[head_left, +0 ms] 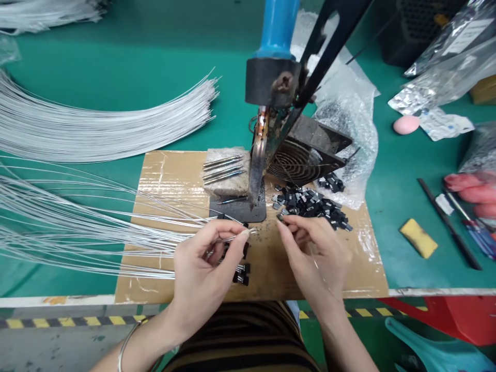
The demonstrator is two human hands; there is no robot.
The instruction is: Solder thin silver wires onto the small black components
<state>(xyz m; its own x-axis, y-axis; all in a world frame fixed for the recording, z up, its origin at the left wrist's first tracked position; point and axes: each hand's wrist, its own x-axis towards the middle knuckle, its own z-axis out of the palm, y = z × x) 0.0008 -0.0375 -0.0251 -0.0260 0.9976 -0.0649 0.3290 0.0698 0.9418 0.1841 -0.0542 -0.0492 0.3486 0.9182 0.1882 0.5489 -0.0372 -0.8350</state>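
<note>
My left hand (209, 268) pinches a thin white wire (252, 231) between thumb and forefinger, its end pointing right. My right hand (318, 258) is closed at the fingertips on a small black connector (279, 218), a short gap from the wire end. A thin, shiny strand (313, 258) runs through the right hand; where it leads is partly hidden. Just above both hands, a soldering iron (256, 170) with a blue handle is fixed tip-down. Several black connectors on white wires (242, 274) lie behind and below the left fingers.
Loose black connectors (313, 206) are heaped on the cardboard (163, 181) at right. Beyond them stands a fan (306, 155). Spare iron tips (222, 168) rest on a pale block (225, 188). A thick wire bundle (116, 129) lies left; a yellow sponge (418, 238) lies right.
</note>
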